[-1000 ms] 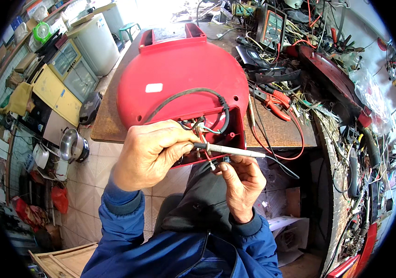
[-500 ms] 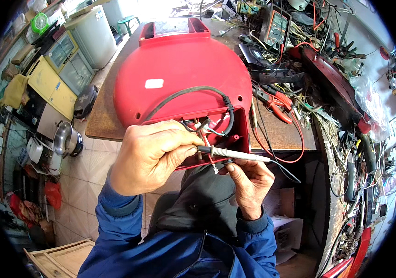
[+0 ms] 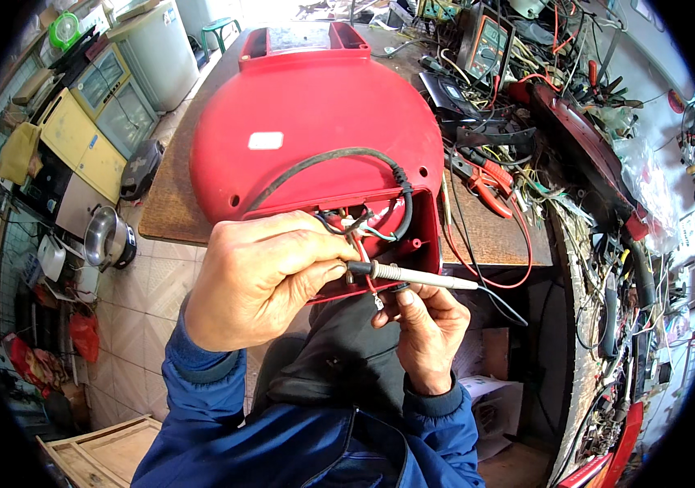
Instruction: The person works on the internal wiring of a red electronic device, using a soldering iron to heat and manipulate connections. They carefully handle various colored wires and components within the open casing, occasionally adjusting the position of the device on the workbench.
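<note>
A red round appliance housing (image 3: 323,106) lies on the bench, with an open compartment (image 3: 425,236) facing me. A thick black cable (image 3: 315,156) loops into it, and several thin wires (image 3: 356,228) show inside. My left hand (image 3: 266,276) pinches the black front end of a grey test probe (image 3: 425,275), which points right across the opening. Below the probe, my right hand (image 3: 427,325) grips a small dark round part (image 3: 399,287) between thumb and finger; its kind is unclear. A metal wire terminal (image 3: 378,302) hangs beside those fingertips.
Red-handled pliers (image 3: 490,191) lie on the wooden bench (image 3: 170,199), right of the housing. Behind them stands a multimeter (image 3: 486,53) amid tangled wires. A long dark-red part (image 3: 583,146) rests on the right clutter. A steel pot (image 3: 104,232) stands at the left.
My right hand has shifted slightly left and down, its fingertips now beside the wire terminal. My left hand still holds the probe in nearly the same place.
</note>
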`<state>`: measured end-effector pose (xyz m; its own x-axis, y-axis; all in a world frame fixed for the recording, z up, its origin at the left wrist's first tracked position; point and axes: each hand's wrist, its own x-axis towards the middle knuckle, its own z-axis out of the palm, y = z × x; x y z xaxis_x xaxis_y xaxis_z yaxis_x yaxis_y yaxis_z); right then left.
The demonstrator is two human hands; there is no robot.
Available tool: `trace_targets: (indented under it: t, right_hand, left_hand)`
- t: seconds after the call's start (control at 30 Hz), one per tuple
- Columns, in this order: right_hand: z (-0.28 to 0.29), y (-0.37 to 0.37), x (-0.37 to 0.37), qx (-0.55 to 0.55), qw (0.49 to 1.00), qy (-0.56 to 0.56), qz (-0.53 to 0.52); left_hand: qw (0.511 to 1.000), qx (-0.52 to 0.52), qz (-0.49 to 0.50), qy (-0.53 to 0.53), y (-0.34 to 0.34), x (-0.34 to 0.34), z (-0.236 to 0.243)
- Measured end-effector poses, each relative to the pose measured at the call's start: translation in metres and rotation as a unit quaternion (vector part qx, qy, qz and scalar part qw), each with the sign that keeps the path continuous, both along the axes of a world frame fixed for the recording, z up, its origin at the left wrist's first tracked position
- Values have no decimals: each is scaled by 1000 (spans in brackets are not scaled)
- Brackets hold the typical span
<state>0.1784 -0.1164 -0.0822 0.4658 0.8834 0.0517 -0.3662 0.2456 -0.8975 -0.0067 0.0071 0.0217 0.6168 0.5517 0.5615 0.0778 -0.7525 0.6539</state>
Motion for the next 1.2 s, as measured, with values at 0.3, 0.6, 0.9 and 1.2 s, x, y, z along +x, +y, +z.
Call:
trace_targets:
  t: [0.3, 0.6, 0.9, 1.2]
  right_hand:
    - [-4, 1, -4, 18, 861, -469, -195]
    - [-5, 4, -10, 50, 730, -613, -297]
    - [2, 7, -10, 40, 738, -607, -292]
    - [-5, 7, -12, 60, 793, -542, -273]
  left_hand:
    - [1000, 6, -7, -7, 2, -2, -5]
    - [1000, 9, -13, -13, 4, -4, -5]
    - [1000, 13, -14, -25, 4, -3, -6]
    - [1000, 16, -14, -22, 4, -3, -5]
